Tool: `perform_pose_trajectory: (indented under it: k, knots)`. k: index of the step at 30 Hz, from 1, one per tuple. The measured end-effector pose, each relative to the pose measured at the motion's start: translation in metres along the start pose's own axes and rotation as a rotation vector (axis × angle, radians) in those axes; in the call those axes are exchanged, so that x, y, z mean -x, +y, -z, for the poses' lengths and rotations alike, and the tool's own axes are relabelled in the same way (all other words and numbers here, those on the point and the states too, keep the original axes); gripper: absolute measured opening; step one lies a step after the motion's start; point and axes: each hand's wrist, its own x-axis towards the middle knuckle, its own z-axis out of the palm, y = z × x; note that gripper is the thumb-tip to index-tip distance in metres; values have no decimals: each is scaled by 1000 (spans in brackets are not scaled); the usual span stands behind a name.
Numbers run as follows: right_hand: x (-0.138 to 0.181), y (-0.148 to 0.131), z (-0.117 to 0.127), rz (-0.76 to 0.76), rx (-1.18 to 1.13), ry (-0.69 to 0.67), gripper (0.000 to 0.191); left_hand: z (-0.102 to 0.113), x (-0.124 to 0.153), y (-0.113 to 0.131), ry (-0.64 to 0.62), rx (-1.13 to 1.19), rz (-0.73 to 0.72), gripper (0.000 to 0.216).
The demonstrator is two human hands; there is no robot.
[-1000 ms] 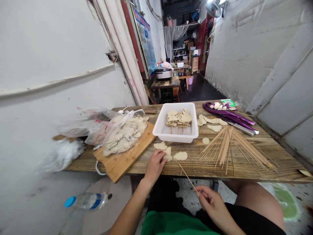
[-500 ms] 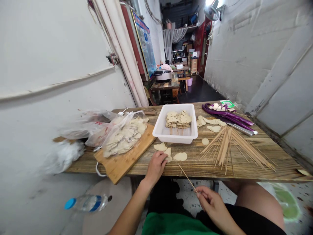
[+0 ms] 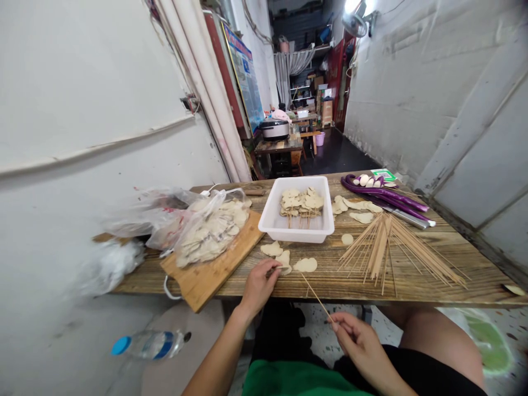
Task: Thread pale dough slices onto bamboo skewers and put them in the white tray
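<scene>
My left hand (image 3: 260, 283) has its thumb and forefinger pinched on the edge of a pale potato slice (image 3: 284, 258), slightly raised from the wooden table. Beside it lie another slice (image 3: 271, 249) and a lobed slice (image 3: 306, 265). Low in front of the table, my right hand (image 3: 355, 335) grips a thin bamboo skewer (image 3: 317, 298) near its lower end. The skewer's bare tip points up and left, close to the lobed slice. Behind the loose slices, a white plastic tub (image 3: 295, 235) holds several skewers threaded with slices.
A pile of slices (image 3: 214, 231) spills from a plastic bag onto a cutting board (image 3: 223, 280) at left. Fanned bamboo skewers (image 3: 383, 247), a knife (image 3: 406, 218) and purple eggplants (image 3: 396, 199) lie at right. A water bottle (image 3: 150, 345) is below the table, at left.
My left fingers have closed on the slice's edge and raised it a little. My right hand holds the skewer almost as before. The view has shifted slightly.
</scene>
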Motion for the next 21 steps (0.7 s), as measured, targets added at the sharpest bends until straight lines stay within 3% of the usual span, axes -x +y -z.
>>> perform_pose_trajectory:
  k: [4, 7, 21]
  knots:
    - [4, -7, 1, 6, -26, 11, 35, -10, -1, 14, 46, 358, 318, 24]
    - [5, -13, 2, 25, 5, -4, 35, -21, -2, 21, 21, 576, 445, 30]
    - [6, -17, 3, 50, 58, 22, 35, -30, -5, 35, 8, 654, 435, 34]
